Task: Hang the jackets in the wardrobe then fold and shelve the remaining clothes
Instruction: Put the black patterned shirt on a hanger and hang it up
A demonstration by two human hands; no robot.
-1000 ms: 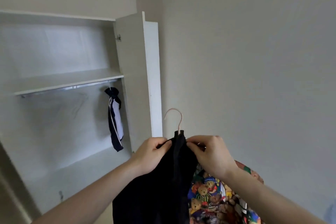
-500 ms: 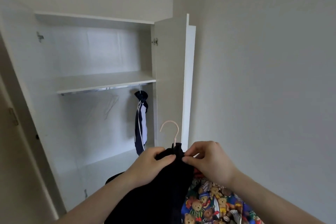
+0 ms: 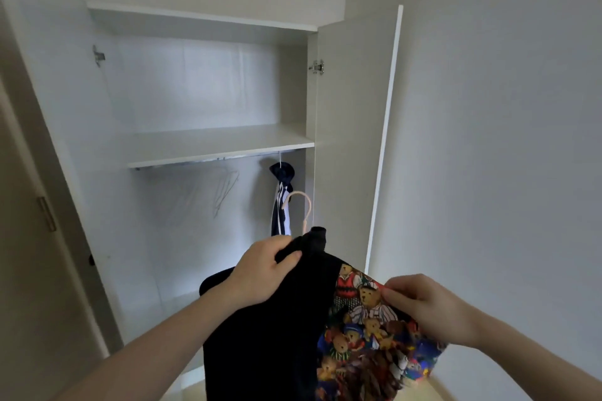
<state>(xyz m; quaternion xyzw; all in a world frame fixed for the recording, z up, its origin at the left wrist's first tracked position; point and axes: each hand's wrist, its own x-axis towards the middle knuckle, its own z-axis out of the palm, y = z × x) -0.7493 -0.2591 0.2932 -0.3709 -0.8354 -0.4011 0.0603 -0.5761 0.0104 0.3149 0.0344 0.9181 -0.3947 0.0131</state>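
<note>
A black jacket (image 3: 270,335) with a teddy-bear print lining (image 3: 365,329) hangs on a pink hanger (image 3: 301,205) in front of the open white wardrobe (image 3: 208,81). My left hand (image 3: 264,273) grips the jacket at the collar, just under the hook. Lower right, my right hand (image 3: 420,299) pinches the edge of the printed lining and holds it out to the side. A navy and white jacket (image 3: 281,202) hangs from the rail (image 3: 211,160) at the wardrobe's right end.
A white shelf (image 3: 215,143) sits above the rail. Pale empty hangers (image 3: 224,189) hang mid-rail. The right wardrobe door (image 3: 355,140) stands open beside a plain wall (image 3: 488,140); the left door (image 3: 35,205) is open at the left edge.
The view has swung right, toward the wardrobe. My right hand left the collar, moved down and right, and pulled the printed lining open. The left hand still holds the collar.
</note>
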